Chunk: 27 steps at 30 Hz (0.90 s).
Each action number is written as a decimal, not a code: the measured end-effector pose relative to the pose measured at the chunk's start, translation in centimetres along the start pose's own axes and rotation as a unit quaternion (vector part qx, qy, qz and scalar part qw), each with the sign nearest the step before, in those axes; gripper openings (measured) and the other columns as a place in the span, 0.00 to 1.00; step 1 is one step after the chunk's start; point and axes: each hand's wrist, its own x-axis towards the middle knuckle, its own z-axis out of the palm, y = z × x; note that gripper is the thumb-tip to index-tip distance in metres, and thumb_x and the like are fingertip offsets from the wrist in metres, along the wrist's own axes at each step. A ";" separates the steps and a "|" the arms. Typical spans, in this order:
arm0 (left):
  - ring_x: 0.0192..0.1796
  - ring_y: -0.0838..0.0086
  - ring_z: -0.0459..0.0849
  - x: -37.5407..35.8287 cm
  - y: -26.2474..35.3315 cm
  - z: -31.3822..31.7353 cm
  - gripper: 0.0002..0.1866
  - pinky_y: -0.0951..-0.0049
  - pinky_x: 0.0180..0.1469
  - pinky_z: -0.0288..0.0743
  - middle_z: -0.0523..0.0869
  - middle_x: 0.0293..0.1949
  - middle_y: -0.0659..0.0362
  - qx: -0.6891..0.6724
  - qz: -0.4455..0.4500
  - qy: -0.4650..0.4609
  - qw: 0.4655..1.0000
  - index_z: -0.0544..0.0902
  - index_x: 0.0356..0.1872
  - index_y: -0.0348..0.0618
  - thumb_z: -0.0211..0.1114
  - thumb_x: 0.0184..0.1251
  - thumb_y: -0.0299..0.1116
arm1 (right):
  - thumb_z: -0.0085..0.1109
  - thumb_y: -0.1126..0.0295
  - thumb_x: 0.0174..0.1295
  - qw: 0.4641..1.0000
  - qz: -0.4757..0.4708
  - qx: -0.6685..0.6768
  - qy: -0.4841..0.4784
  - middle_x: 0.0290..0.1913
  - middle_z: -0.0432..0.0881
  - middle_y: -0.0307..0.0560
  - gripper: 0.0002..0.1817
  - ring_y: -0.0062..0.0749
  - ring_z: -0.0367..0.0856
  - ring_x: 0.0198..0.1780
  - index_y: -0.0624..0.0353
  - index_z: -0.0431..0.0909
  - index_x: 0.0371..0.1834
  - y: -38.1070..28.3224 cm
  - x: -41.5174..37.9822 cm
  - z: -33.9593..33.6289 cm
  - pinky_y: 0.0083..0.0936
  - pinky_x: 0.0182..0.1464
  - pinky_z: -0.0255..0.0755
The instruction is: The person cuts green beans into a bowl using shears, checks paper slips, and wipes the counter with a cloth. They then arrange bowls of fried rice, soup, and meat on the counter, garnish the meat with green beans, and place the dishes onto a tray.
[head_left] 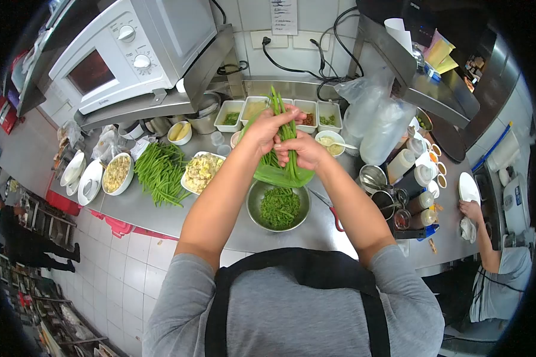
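My left hand (pixel 275 124) is wrapped round the upper part of a bunch of green beans (pixel 290 128). Just below it, my right hand (pixel 304 150) grips the same bunch, which stands roughly upright. Under my hands sits an opened green plastic bag (pixel 286 175) with more beans inside. A steel bowl (pixel 252 209) of cut green pieces (pixel 280 208) is nearest to me. Right of the bowl lies a red-handled tool (pixel 337 221), partly hidden by my right forearm. A pile of whole green beans (pixel 161 172) rests on the counter to the left.
Left on the counter are a bowl of pale chopped food (pixel 118 174) and a dish of shredded food (pixel 202 172). A microwave (pixel 131 50) stands on a shelf above. Sauce bottles (pixel 401 165) crowd the right, where another person's hand (pixel 470 209) touches a white plate (pixel 469 187).
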 end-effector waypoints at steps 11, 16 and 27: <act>0.51 0.62 0.78 -0.1 3.5 0.8 0.17 0.59 0.50 0.75 0.83 0.45 0.47 0.006 0.075 0.028 0.997 0.73 0.29 0.42 0.53 0.69 0.45 | 0.60 0.69 0.58 0.997 -0.024 -0.069 -0.008 0.20 0.68 0.35 0.08 0.21 0.67 0.20 0.55 0.70 0.33 1.5 -0.4 0.5 0.23 0.26 0.65; 0.26 0.71 0.78 -0.8 5.9 1.4 0.16 0.68 0.29 0.73 0.77 0.22 0.60 0.028 0.053 0.064 0.996 0.71 0.27 0.43 0.54 0.70 0.44 | 0.58 0.69 0.61 0.999 -0.011 -0.031 -0.012 0.20 0.69 0.35 0.06 0.21 0.68 0.20 0.57 0.71 0.33 2.2 -0.8 0.2 0.22 0.26 0.66; 0.25 0.82 0.69 -1.9 -1.8 -2.8 0.16 0.80 0.26 0.63 0.73 0.25 0.68 -0.048 -0.124 0.151 0.980 0.74 0.33 0.48 0.57 0.66 0.50 | 0.56 0.63 0.63 0.971 -0.104 0.120 0.179 0.27 0.75 0.42 0.12 0.28 0.73 0.27 0.62 0.73 0.34 -0.2 2.1 0.5 0.28 0.30 0.73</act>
